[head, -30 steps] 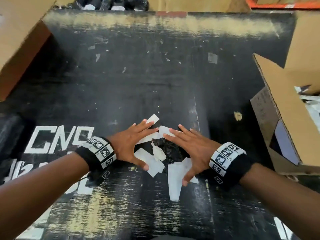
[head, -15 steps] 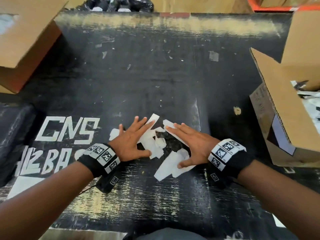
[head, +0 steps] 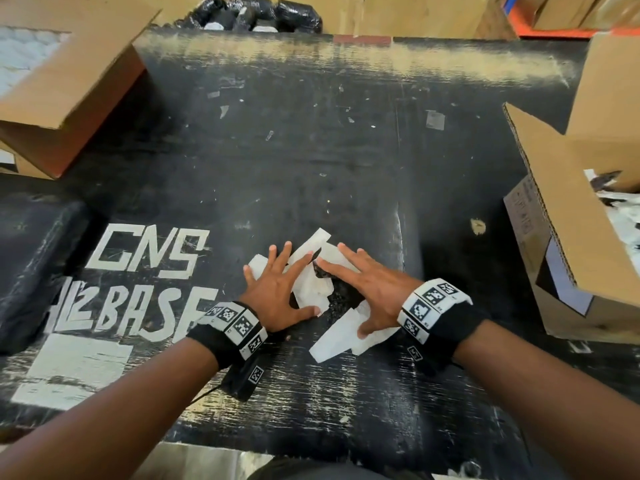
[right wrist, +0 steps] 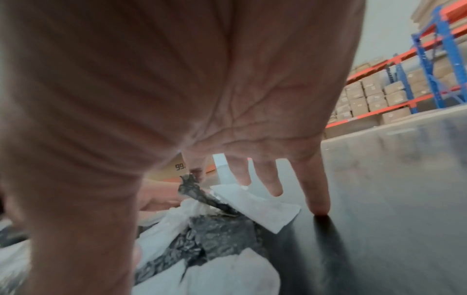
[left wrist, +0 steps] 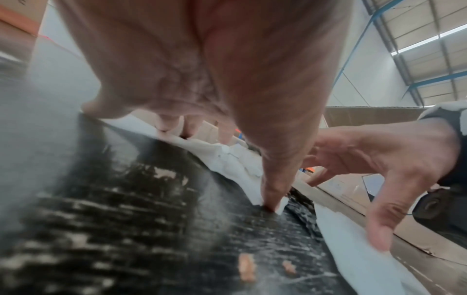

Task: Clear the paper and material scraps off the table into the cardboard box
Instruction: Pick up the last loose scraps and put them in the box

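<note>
Left hand [head: 277, 292] and right hand [head: 372, 292] palm-down, fingers spread straight, index tips nearly meeting — both forearms extended forward

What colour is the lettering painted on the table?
White block lettering on the black table, clearest in the head view.

Bare forearms; black wristbands [head: 221, 336] carrying white square-coded marker tags [head: 434, 295].

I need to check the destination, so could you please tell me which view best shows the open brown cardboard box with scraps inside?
The head view: the open brown cardboard box stands at the table's right. The left wrist view shows only blurred cardboard; the right wrist view shows none.
</note>
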`<state>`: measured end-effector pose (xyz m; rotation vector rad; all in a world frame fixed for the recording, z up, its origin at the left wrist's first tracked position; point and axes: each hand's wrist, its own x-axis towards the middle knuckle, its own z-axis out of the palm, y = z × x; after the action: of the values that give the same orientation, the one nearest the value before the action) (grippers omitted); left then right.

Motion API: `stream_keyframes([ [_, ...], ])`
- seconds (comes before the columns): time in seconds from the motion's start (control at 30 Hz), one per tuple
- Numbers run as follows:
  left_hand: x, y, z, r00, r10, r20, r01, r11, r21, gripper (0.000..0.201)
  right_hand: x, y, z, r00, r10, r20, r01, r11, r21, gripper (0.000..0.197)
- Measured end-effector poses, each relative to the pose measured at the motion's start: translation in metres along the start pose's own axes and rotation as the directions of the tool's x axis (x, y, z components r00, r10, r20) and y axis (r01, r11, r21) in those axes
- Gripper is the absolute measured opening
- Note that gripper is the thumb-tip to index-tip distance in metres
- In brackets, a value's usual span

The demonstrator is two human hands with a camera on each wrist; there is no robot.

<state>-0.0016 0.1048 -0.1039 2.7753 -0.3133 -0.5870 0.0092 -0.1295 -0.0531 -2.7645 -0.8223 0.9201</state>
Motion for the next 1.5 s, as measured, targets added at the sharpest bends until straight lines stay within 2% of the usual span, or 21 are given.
stream_keyframes([
  [0.07,0.001,-0.001,0.002,1.000,0.026,-0.005,-0.026,1.000,-0.013,0.104,0.007,-0.005,0.001,0.999,-0.019,0.033,0.020,0.999,-0.047,0.138],
  [0.13,0.001,-0.002,0.003,0.999,0.051,-0.017,-0.052,0.997,-0.065,0.100,0.017,-0.011,0.002,0.997,-0.028,0.072,0.034,0.996,-0.084,0.129],
  [0.3,-0.001,-0.003,0.004,0.994,0.052,-0.091,-0.063,0.990,-0.125,0.081,0.022,-0.019,-0.002,1.000,-0.023,0.009,0.024,0.993,-0.118,0.075],
  [0.4,-0.002,0.000,0.006,0.994,0.048,-0.098,-0.063,0.987,-0.150,0.075,0.018,-0.020,0.005,0.998,-0.005,-0.067,-0.003,0.993,-0.119,0.053],
  [0.53,-0.007,0.008,0.000,0.985,0.045,-0.166,-0.068,0.988,-0.136,0.057,0.015,-0.018,0.017,0.989,0.005,-0.149,-0.023,0.993,-0.117,0.047],
  [0.67,-0.007,0.019,-0.011,0.980,-0.020,-0.196,0.017,1.000,-0.016,0.057,0.009,-0.011,0.015,0.956,0.125,-0.265,-0.090,0.986,0.140,0.044],
  [0.8,-0.003,0.022,-0.015,0.986,-0.029,-0.166,0.042,0.997,0.071,0.054,0.001,-0.002,0.006,0.885,0.181,-0.429,-0.058,0.957,0.285,0.038],
  [0.87,-0.004,0.022,-0.015,0.982,-0.026,-0.186,0.037,0.998,0.055,0.050,-0.010,0.005,0.002,0.838,0.185,-0.514,-0.013,0.947,0.320,0.040],
  [0.97,-0.007,0.022,-0.014,0.974,-0.021,-0.227,0.019,1.000,-0.012,0.048,-0.044,0.004,-0.001,0.769,0.104,-0.630,0.090,0.959,0.267,0.040],
  [1.0,-0.007,0.022,-0.013,0.972,-0.019,-0.236,0.015,1.000,-0.020,0.047,-0.056,0.000,0.001,0.764,0.055,-0.643,0.120,0.967,0.225,0.040],
  [1.03,-0.007,0.022,-0.013,0.970,-0.017,-0.242,0.011,1.000,-0.026,0.045,-0.067,-0.003,0.006,0.772,0.003,-0.635,0.146,0.972,0.183,0.041],
  [1.07,-0.007,0.022,-0.014,0.970,-0.015,-0.244,0.008,1.000,-0.030,0.045,-0.075,-0.006,0.013,0.807,-0.029,-0.590,0.147,0.977,0.153,0.043],
  [1.17,-0.006,0.022,-0.015,0.974,-0.007,-0.225,0.003,1.000,-0.020,0.045,-0.089,-0.008,0.045,0.941,-0.052,-0.335,0.084,0.993,0.084,0.058],
  [1.23,-0.005,0.022,-0.015,0.977,-0.012,-0.214,0.010,1.000,-0.011,0.046,-0.090,-0.006,0.067,0.983,-0.030,-0.179,0.035,0.999,0.026,0.074],
  [1.27,-0.005,0.022,-0.016,0.977,-0.018,-0.213,0.014,1.000,-0.018,0.047,-0.089,-0.004,0.077,0.986,-0.027,-0.163,0.027,1.000,0.000,0.079],
  [1.33,-0.005,0.024,-0.018,0.976,-0.020,-0.219,0.010,0.999,-0.048,0.046,-0.084,-0.001,0.088,0.975,-0.043,-0.216,0.038,0.999,-0.030,0.078],
  [1.47,-0.012,0.027,-0.023,0.972,0.000,-0.236,-0.019,0.997,-0.079,0.041,-0.077,-0.003,0.080,0.961,-0.030,-0.274,-0.023,0.982,-0.187,0.062],
  [1.5,-0.015,0.028,-0.023,0.969,0.007,-0.246,-0.027,0.996,-0.081,0.043,-0.075,-0.007,0.073,0.968,-0.029,-0.251,-0.021,0.980,-0.196,0.055],
])
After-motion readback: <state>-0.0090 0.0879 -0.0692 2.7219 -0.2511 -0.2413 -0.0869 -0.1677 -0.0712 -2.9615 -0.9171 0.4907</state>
